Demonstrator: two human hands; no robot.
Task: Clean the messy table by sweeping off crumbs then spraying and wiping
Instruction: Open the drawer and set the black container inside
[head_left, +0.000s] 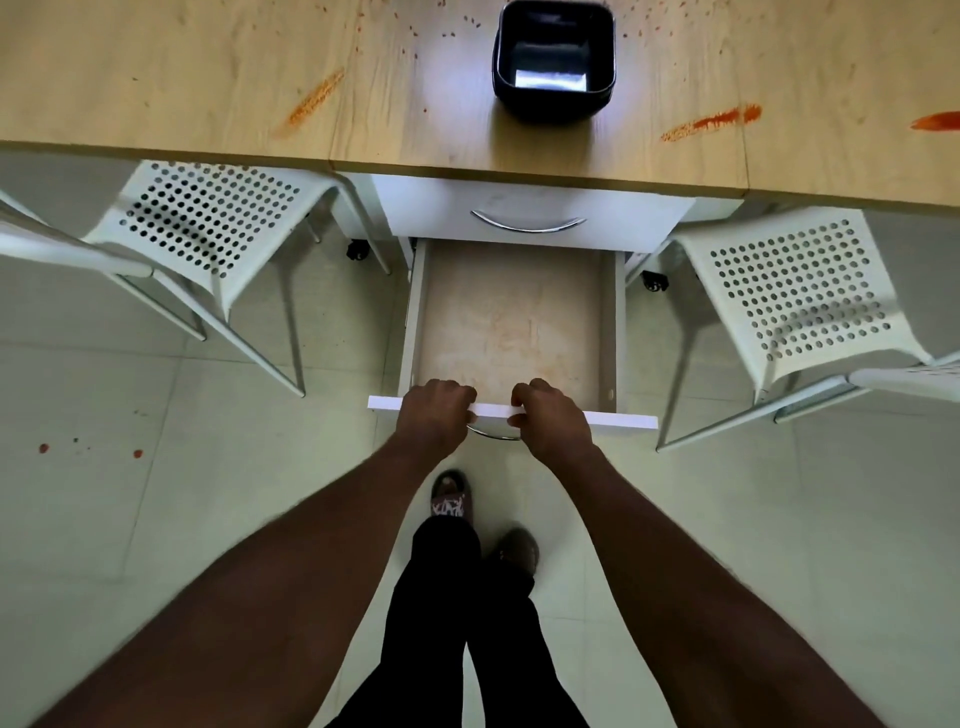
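Both hands, left (434, 415) and right (553, 418), curl over the front of the empty open drawer (511, 322) below the table (208, 78), likely hunting cleaning tools; smears (711, 123) remain above.

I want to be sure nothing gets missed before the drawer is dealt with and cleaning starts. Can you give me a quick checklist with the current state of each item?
1. Lower drawer holds cleaning tools: not ok, looks empty.
2. Left hand and right hand both grip the drawer front: ok.
3. Upper drawer checked: not ok, it is closed.
4. Black bin on the table for crumbs: ok.
5. Red smears wiped: not ok.
6. Spray or cloth in view: not ok.
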